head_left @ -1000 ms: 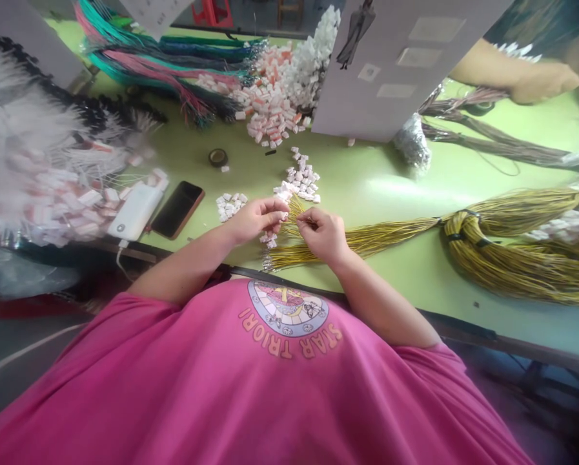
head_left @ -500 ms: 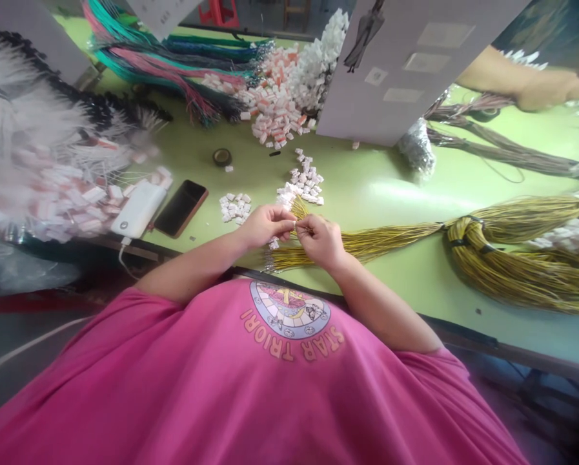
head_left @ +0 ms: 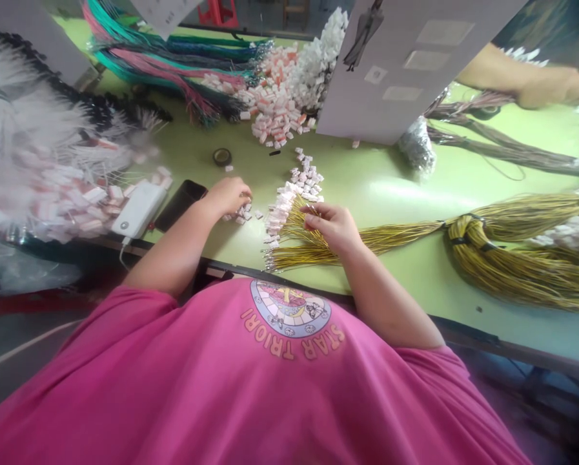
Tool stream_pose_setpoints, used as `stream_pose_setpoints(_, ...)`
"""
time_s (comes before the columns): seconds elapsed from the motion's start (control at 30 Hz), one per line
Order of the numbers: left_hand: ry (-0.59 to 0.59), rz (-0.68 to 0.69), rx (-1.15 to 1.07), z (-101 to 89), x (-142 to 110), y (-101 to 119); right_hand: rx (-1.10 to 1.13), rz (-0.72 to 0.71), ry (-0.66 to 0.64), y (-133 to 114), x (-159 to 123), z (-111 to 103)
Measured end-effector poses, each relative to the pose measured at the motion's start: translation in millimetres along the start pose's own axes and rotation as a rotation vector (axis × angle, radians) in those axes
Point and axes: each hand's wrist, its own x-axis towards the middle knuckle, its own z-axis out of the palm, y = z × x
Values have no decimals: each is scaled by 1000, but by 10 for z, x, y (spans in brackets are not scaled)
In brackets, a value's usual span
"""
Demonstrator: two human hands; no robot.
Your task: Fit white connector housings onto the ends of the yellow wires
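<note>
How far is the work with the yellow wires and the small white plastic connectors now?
Done: a row of yellow wires already carrying white connectors lies fanned on the green table. In hand: the left hand reaches into a small pile of loose white connectors, and the right hand rests on the yellow wire bundle. Left: the bare wire ends near the table edge and the thick yellow coil.

Head-worn view, steeply down, close over green table

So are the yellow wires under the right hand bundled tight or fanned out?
Fanned out: the yellow wires spread apart under the right hand, several tipped with white connectors.
</note>
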Motion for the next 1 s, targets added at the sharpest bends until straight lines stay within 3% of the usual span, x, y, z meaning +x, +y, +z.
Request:
stream_pose_setpoints(0.1, 52, -19, -65, -2, -24, 88, 66, 18, -6, 6, 4, 30)
stream_pose_setpoints(0.2, 107, -39, -348, -120, -163, 318, 62, 23, 16, 15, 13, 51)
stream_pose_setpoints(0.33, -2, -17, -837, -192, -376, 719, -41, -7, 13, -10, 3, 54)
stream_pose_setpoints(0.47, -90, -20, -1195, -19, -441, 972, -97, -16, 33, -70, -34, 66)
stream_pose_setpoints(0.6, -141, -27, -1411, 156, -424, 1041, -183, -41, 42, -74, -62, 95)
stream_pose_setpoints(0.73, -145, -87, -1441, 210, -419, 1061, -271, -46, 38, -27, -62, 109)
stream_pose_setpoints(1.0, -49, -122, -1226, 230, -435, 1099, -384, -62, 35, 23, -57, 128)
